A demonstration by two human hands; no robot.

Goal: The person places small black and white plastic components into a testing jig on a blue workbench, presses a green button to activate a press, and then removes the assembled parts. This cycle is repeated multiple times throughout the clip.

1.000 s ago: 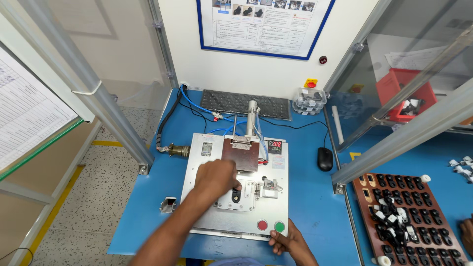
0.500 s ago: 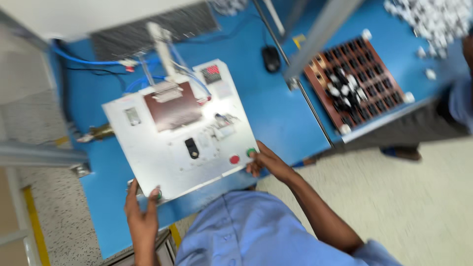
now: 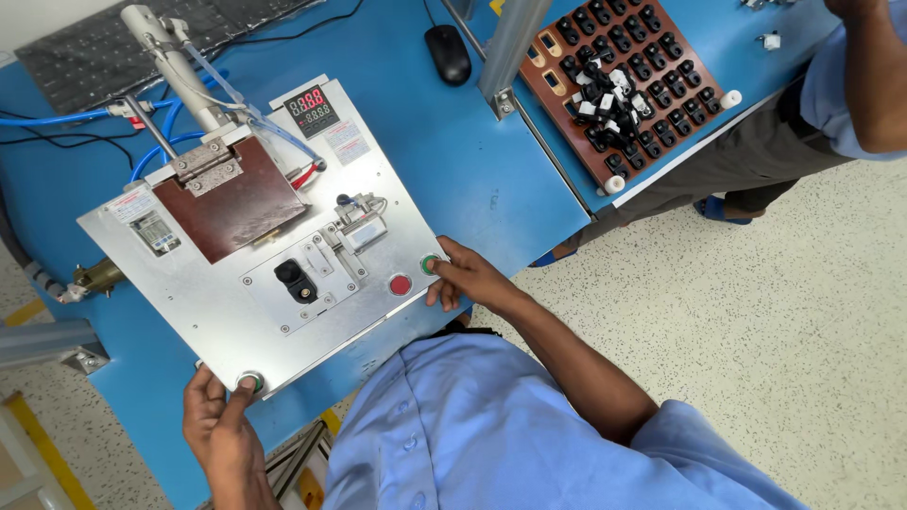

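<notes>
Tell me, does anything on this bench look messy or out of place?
Mostly tidy. The one untidy spot is the brown tray: small black and white parts lie heaped across its middle pockets instead of sitting one per pocket. Nothing looks spilled or broken.

1. Two green push buttons: one [image 3: 431, 263], another [image 3: 249, 382].
2. One red push button [image 3: 400, 284].
3. One computer mouse [image 3: 448, 52].
4. One brown parts tray [image 3: 631, 90].
5. One keyboard [image 3: 76, 52].
6. One red-digit display [image 3: 312, 107].
7. Two hands: left hand [image 3: 215, 430], right hand [image 3: 468, 277].

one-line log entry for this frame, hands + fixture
left hand: thumb on green button | right hand: finger on second green button | red button: untouched | black part: seated in fixture plate
</notes>
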